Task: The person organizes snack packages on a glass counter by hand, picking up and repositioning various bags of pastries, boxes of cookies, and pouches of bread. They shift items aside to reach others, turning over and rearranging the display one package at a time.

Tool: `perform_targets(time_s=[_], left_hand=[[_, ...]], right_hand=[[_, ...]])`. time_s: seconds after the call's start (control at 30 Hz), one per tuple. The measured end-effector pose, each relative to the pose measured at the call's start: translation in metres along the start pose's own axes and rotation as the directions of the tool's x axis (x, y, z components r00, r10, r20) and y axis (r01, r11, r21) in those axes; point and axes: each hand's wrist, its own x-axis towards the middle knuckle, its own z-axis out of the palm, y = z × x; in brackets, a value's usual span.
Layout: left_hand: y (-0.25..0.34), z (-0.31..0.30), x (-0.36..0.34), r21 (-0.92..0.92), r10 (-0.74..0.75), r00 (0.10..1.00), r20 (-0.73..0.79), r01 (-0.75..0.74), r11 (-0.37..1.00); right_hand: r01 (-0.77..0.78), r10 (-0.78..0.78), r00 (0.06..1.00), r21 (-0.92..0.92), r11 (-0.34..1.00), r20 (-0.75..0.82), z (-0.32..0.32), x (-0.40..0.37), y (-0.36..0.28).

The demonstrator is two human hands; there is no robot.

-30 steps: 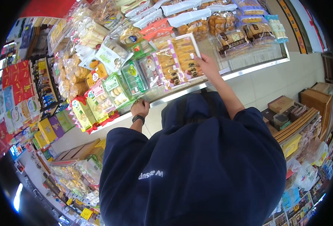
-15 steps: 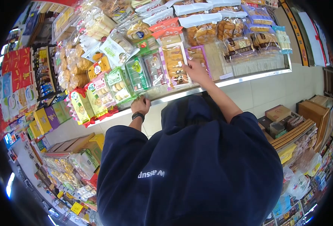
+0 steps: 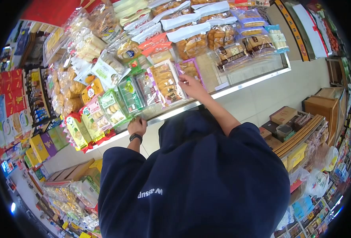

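Observation:
My right hand point(image 3: 193, 87) reaches over the front of the display counter, its fingers bent together at the right edge of a long purple-and-white pack of pastries point(image 3: 166, 82). A second purple-framed pack point(image 3: 190, 69) lies just behind that hand and is partly covered by it. My left hand point(image 3: 137, 127), with a dark watch on the wrist, is curled on the counter's metal front edge point(image 3: 175, 112). Near it lie a green-trimmed pack of round cakes point(image 3: 114, 107) and a green clear-lidded box point(image 3: 131, 95).
Bagged breads point(image 3: 191, 44) fill the back of the counter, with brown-labelled bags point(image 3: 232, 55) to the right. Yellow packs point(image 3: 76, 129) stand at the front left corner. Wooden shelving point(image 3: 300, 135) holds boxes at the right. Tiled floor point(image 3: 258, 103) runs along the counter.
The view has shifted, so the counter and goods sit further left and lower. Both hands keep nearly the same places on the counter and the pack.

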Motion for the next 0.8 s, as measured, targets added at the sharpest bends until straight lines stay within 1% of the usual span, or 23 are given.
perform_targets(time_s=[0.1, 0.13, 0.2, 0.23, 0.3, 0.37, 0.43, 0.53, 0.63, 0.73, 0.8], left_hand=[[-0.005, 0.003, -0.001, 0.003, 0.006, 1.0, -0.014, -0.006, 1.0], [-0.007, 0.004, -0.001, 0.004, 0.011, 1.0, -0.011, -0.011, 1.0], [-0.01, 0.009, 0.0, -0.014, 0.03, 0.999, -0.022, -0.03, 0.999], [-0.012, 0.011, 0.0, -0.031, 0.042, 0.998, -0.035, -0.043, 0.999], [-0.013, 0.014, 0.0, -0.014, 0.055, 0.997, -0.047, -0.056, 0.998], [-0.012, 0.013, -0.001, -0.003, 0.057, 0.998, -0.032, -0.057, 0.998], [-0.005, 0.006, -0.002, 0.016, 0.006, 1.0, 0.008, -0.006, 1.0], [-0.003, 0.004, 0.001, 0.038, 0.01, 1.0, 0.003, -0.01, 0.999], [-0.005, 0.002, 0.0, 0.035, 0.012, 1.0, 0.009, -0.012, 0.999], [-0.005, 0.001, -0.002, 0.027, 0.025, 1.0, 0.007, -0.025, 0.999], [-0.004, 0.001, -0.002, 0.013, 0.024, 1.0, -0.001, -0.024, 1.0]], right_hand=[[-0.078, 0.078, 0.997, 0.07, 0.994, 0.001, -0.021, 0.007, 0.02], [-0.043, 0.038, 0.993, -0.045, 0.998, -0.108, -0.033, 0.004, 0.013], [-0.148, 0.102, 0.98, -0.284, 0.947, -0.17, -0.052, 0.007, 0.035], [-0.209, 0.132, 0.968, -0.394, 0.895, -0.214, -0.062, 0.009, 0.051], [-0.155, 0.135, 0.988, -0.608, 0.779, -0.078, -0.071, 0.006, 0.067], [-0.167, 0.104, 0.982, -0.477, 0.863, -0.157, -0.063, 0.001, 0.091], [-0.147, 0.074, 0.98, -0.416, 0.897, -0.186, -0.051, -0.002, 0.085], [-0.206, 0.132, 0.971, -0.43, 0.879, -0.198, -0.049, 0.002, 0.071], [-0.232, 0.192, 0.972, -0.435, 0.87, -0.135, -0.049, 0.012, 0.071], [-0.159, 0.11, 0.983, -0.393, 0.906, -0.145, -0.048, 0.01, 0.073], [-0.148, 0.108, 0.985, -0.352, 0.924, -0.132, -0.051, -0.002, 0.068]])
